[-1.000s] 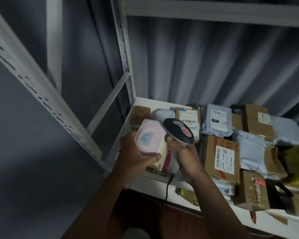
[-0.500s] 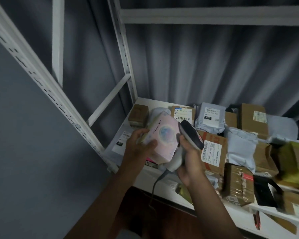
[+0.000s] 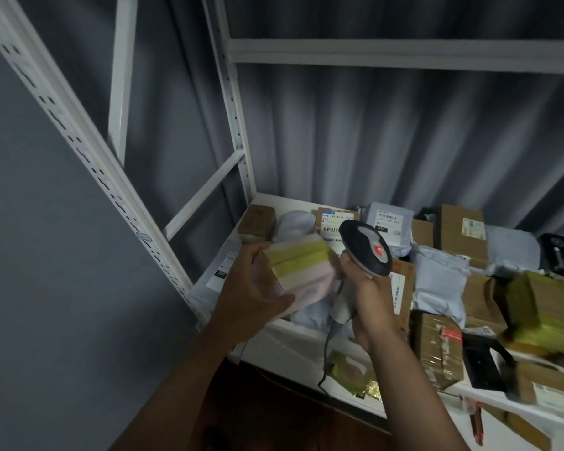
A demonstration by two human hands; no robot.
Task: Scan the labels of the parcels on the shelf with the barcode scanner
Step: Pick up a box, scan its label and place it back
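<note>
Shelf inventory, as I see it from the head view: white metal shelf (image 3: 275,200), parcels spread across its board. Back left corner: small brown cardboard box (image 3: 257,220). Right of it, a grey plastic mailer bag (image 3: 295,222), then a labelled brown carton (image 3: 332,219), then a grey labelled mailer (image 3: 388,224). Before these, above the front left of the shelf, my left hand (image 3: 251,296) holds a pink-and-yellow box (image 3: 302,271); just right of it, my right hand (image 3: 368,299) grips the black-and-grey barcode scanner (image 3: 367,252). Further right lie more brown cartons (image 3: 461,234) and a taped brown parcel (image 3: 438,349) at the front edge.
</note>
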